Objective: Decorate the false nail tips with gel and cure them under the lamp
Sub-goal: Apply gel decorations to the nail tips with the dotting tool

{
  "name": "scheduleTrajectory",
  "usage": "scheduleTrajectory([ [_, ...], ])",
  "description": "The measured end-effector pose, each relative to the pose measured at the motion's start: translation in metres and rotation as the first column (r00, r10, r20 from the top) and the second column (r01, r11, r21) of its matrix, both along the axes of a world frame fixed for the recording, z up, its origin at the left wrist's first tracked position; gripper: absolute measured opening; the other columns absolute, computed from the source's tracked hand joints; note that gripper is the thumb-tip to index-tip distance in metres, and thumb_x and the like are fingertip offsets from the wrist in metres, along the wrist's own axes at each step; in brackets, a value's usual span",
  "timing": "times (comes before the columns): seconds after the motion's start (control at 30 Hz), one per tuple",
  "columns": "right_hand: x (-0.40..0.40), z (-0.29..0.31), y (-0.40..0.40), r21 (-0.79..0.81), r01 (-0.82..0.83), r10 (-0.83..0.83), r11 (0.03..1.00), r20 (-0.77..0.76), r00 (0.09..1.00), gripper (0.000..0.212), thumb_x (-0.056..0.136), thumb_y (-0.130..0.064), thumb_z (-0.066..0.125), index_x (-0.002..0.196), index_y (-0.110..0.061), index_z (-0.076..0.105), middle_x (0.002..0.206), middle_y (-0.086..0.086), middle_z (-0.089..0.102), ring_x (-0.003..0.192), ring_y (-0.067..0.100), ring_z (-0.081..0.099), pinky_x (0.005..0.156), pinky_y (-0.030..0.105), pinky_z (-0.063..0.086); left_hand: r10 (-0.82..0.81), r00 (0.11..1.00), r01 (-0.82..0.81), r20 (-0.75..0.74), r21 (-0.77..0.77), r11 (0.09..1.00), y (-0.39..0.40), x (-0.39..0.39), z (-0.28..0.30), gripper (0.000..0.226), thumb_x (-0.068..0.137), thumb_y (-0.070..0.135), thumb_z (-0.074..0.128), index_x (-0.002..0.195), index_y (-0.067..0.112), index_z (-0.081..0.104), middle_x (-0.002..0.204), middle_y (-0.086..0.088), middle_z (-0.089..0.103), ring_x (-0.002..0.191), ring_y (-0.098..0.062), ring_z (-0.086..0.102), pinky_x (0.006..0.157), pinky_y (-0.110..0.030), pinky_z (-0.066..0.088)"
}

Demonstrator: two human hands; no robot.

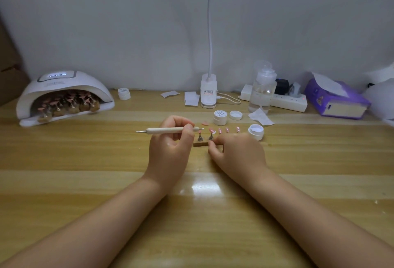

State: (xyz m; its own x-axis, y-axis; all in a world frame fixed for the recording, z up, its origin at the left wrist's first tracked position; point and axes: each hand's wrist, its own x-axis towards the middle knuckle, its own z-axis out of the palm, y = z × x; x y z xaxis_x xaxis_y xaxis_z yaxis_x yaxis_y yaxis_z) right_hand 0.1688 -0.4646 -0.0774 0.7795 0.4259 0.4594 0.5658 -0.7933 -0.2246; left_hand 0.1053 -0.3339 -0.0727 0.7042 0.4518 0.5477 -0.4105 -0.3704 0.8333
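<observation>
My left hand point(170, 139) grips a cream dotting pen point(168, 130), held level with its tip pointing right. My right hand point(236, 152) pinches the base of a small metal stand point(211, 137) that carries a pink nail tip point(211, 130). A second stand point(200, 137) rises from the brown holder strip point(200, 144) between my hands. Several more pink tips point(227, 130) stand in a row to the right; one loose tip point(205, 123) lies behind. An open white gel jar point(256, 131) sits at the right. The white curing lamp point(64, 95) at far left holds several tips on stands.
A closed gel jar point(220, 117) and a loose lid point(235, 115) sit behind the tips. Further back are a desk-lamp base point(208, 94), a clear pump bottle point(263, 88), a power strip point(287, 101), a purple tissue pack point(336, 99), paper wipes point(191, 98) and another jar point(124, 93).
</observation>
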Motion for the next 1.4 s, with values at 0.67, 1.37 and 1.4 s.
scheduleTrajectory([
  [0.67, 0.005, -0.003, 0.001, -0.083, -0.026, 0.025, 0.996, -0.012, 1.000, 0.033, 0.098, -0.041, 0.037, 0.104, -0.027, 0.066, 0.094, 0.002, 0.069, 0.094, 0.024, 0.062, 0.058, 0.028, 0.033, -0.036, 0.999, 0.036, 0.010, 0.005, 0.999, -0.003, -0.002, 0.002, 0.008, 0.082, 0.024, 0.051, 0.078, 0.021, 0.057, 0.065, 0.020, 0.065, 0.063, 0.004, 0.059, 0.057, -0.006, 0.041],
  [1.37, -0.005, 0.001, -0.007, 0.096, -0.039, 0.043, 0.995, -0.037, 0.998, 0.018, 0.090, -0.034, 0.049, 0.090, -0.026, 0.065, 0.083, -0.006, 0.069, 0.084, 0.020, 0.062, 0.061, 0.031, 0.046, -0.016, 1.000, 0.016, 0.011, 0.001, 1.000, -0.001, -0.001, 0.003, 0.009, 0.083, 0.025, 0.051, 0.078, 0.020, 0.057, 0.066, 0.019, 0.065, 0.059, 0.005, 0.056, 0.055, -0.008, 0.042],
  [1.4, -0.005, 0.001, -0.008, 0.101, -0.038, 0.042, 0.994, -0.036, 0.998, 0.017, 0.089, -0.034, 0.049, 0.089, -0.026, 0.064, 0.082, -0.005, 0.069, 0.084, 0.020, 0.062, 0.060, 0.030, 0.044, -0.016, 1.000, 0.016, 0.011, -0.001, 1.000, -0.001, -0.001, 0.003, 0.009, 0.083, 0.025, 0.051, 0.078, 0.020, 0.057, 0.066, 0.019, 0.065, 0.060, 0.005, 0.057, 0.056, -0.008, 0.042],
])
